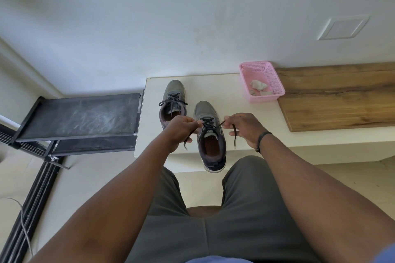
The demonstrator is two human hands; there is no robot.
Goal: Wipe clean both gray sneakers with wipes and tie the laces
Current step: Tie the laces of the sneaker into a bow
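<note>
Two gray sneakers stand on a white table (pixel 215 84). The near sneaker (pixel 210 145) points away from me, its heel over the table's front edge. My left hand (pixel 181 129) pinches its left lace end, and my right hand (pixel 243 127) pinches the right lace end; both laces are pulled out sideways, their tips hanging down. The far sneaker (pixel 173 100) sits to the left and farther back, its dark laces (pixel 173 100) spread out in a bow-like shape.
A pink plastic basket (pixel 275 89) holding crumpled used wipes (pixel 258 86) stands at the table's back right. A wooden board (pixel 337 96) extends to the right. A black metal shelf (pixel 79 117) stands left of the table. My knees are below the table edge.
</note>
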